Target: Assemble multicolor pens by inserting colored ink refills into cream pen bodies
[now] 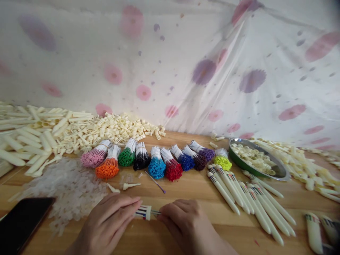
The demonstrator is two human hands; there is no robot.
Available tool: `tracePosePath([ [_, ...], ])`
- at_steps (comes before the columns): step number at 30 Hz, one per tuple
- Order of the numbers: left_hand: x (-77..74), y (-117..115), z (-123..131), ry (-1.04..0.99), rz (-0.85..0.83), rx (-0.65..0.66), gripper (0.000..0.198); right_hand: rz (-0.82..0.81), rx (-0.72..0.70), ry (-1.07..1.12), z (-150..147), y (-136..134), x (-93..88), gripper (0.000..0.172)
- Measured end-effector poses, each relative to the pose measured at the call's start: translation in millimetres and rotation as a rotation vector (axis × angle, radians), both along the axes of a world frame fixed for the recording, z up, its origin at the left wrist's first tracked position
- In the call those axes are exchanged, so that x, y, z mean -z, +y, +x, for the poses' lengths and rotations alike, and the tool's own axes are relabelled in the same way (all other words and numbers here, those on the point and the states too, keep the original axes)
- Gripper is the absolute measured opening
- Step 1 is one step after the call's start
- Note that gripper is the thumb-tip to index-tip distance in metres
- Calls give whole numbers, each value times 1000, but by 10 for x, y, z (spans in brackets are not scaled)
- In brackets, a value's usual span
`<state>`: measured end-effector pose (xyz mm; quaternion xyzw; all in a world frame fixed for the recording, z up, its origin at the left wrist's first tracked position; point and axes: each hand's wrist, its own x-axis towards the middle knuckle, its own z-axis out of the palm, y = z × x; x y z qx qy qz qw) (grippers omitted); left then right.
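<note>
Near the front of the table, my left hand [111, 221] is closed around a cream slotted pen part [147, 212] with dark, blue and red strips in its slots. My right hand [186, 221] faces it from the right, fingers pinched on thin rods [156, 212] that stick out of the part's open end. Their far ends are hidden in my fingers. Just beyond my hands lie a cream pointed piece [130, 185] and a single purple-tipped pen refill [157, 183]. Bundles of refills, such as the orange ones [107, 168] and red ones [173, 170], stand in a row behind.
Cream tubes [32, 141] and small slotted parts [119, 127] are heaped at back left. Clear plastic pieces [71, 191] and a phone [25, 223] lie left. To the right are multicolour pens [255, 205] and a metal dish [283, 173] of parts. A flowered sheet [170, 53] hangs behind.
</note>
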<state>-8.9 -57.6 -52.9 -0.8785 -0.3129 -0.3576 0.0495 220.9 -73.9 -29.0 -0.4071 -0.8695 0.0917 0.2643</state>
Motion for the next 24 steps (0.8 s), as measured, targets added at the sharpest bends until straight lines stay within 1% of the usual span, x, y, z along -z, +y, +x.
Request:
tracePosePath([
  [4,1,-31,19,-35,-48,50,27,54,-33,-38,-13,-41,-2,42],
  [8,-36,-40,57,-79,-86,61,27,99,-28,-14,-4,-71,-2,35],
  [14,-100,-27,104,-76,-24,35,30,174,-55,-13,27,-69,-12,29],
  [17,-95,-30,116,-78,6,24,26,189,-61,-5,30,-60,-10,25],
  [20,-68,-31,110,-96,13,-14,23,232,-70,27,34,-59,-9,19],
  [22,-50,-24,100,-108,12,-39,22,248,-50,55,51,-54,8,15],
  [24,-41,-12,92,-118,22,-59,22,224,18,74,89,-31,62,15],
])
